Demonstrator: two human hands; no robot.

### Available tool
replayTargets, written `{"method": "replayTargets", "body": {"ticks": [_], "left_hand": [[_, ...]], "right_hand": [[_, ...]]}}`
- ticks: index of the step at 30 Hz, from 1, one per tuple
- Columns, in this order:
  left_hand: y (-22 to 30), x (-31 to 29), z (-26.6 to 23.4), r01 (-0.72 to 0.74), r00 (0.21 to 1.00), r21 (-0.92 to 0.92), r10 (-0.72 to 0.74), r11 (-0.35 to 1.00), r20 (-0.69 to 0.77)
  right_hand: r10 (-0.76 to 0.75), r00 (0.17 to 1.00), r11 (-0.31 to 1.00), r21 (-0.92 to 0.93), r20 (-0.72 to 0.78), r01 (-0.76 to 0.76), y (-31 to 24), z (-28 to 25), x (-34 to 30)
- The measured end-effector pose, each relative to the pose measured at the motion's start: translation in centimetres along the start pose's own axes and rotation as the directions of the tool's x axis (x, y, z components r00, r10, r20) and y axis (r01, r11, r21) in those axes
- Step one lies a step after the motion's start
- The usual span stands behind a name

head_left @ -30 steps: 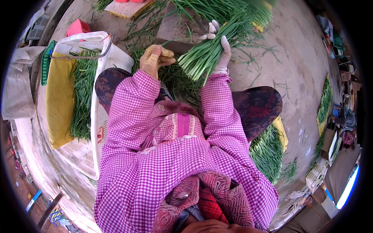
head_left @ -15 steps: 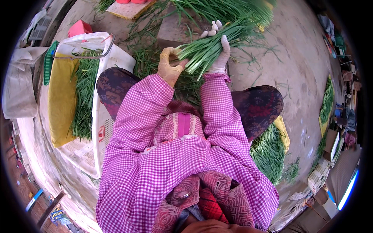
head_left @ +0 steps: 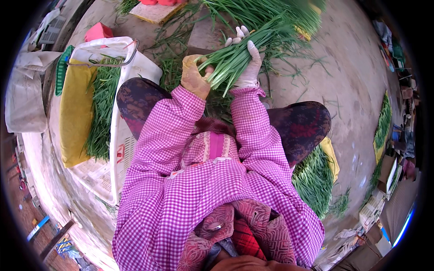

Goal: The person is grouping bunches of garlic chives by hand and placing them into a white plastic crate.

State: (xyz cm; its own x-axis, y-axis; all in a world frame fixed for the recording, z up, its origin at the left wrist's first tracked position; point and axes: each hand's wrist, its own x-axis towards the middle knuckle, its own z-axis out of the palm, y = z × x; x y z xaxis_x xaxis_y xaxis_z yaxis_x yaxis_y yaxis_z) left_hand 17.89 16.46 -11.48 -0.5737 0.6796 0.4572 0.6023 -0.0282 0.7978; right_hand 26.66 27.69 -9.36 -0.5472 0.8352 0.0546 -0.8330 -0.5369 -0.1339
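Note:
A bunch of long green garlic chives (head_left: 235, 65) lies across my right hand (head_left: 250, 67), which wears a white glove. The right thumb stands up in front of the bunch and the fingers curl behind it. Pale cut ends point toward my left hand (head_left: 195, 77), in a worn yellowish glove, with a bare fingertip showing. Its fingers are bent in a pinch at those ends; exactly which stalks they grip is hard to make out. Beyond the hands spreads a large heap of chives (head_left: 266, 13), partly behind the held leaves.
At my left stands a white plastic crate (head_left: 114, 135) with a wire handle, a yellow sheet (head_left: 76, 117) and chives (head_left: 104, 108) inside. A red container (head_left: 98, 31) sits behind it. More chives (head_left: 313, 180) lie on yellow sheeting by my right knee. Loose leaves litter the concrete floor (head_left: 348, 90).
Both hands have shifted slightly left with the bunch. My left fingers have closed in from a rounder, more spread curl. The surroundings have shifted a little in view.

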Motion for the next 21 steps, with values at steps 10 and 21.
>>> {"method": "replayTargets", "body": {"ticks": [10, 21], "left_hand": [[1.5, 0.4, -1.5, 0.296, 0.954, 0.006, -0.296, 0.955, 0.04], [-4.1, 2.9, -7.0, 0.583, 0.801, -0.165, -0.597, 0.795, -0.046]], "right_hand": [[-0.037, 0.998, 0.992, 0.118, -0.048, 0.042, -1.9, -1.1, 0.8], [-0.173, 0.984, 0.96, 0.214, -0.053, 0.18, -6.7, -3.9, 1.5]]}}
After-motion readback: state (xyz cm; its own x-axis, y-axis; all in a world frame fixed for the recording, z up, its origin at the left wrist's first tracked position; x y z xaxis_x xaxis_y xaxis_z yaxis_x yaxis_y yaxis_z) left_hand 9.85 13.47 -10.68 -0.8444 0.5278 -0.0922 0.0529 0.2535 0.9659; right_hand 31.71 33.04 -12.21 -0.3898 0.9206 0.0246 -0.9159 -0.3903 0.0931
